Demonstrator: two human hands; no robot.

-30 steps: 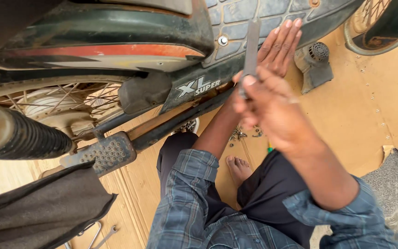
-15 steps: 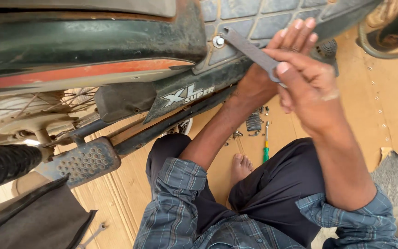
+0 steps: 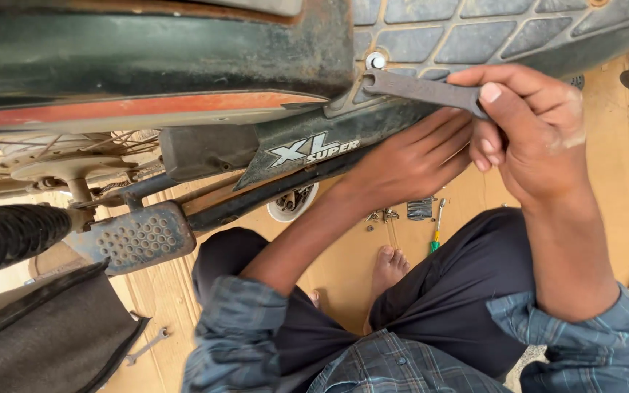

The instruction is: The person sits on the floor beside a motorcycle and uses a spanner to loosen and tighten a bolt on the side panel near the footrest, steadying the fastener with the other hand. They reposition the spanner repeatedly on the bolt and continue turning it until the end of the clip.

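Here the right hand (image 3: pixel 529 135) clenches a flat grey spanner (image 3: pixel 420 89), its far end set on a bolt (image 3: pixel 376 61) on the motorbike footboard (image 3: pixel 475 29). The left hand (image 3: pixel 409 156) (fingers flat, grasping nothing) presses the frame (image 3: pixel 307 149) just below.

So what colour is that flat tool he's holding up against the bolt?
Plain dull grey metal: the spanner, gripped in the right hand, shows best in the head view.

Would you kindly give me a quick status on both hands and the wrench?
Right hand grips flat wrench, its open end at the bolt. Left hand flat against dark side panel. Nothing blocking the wrench.
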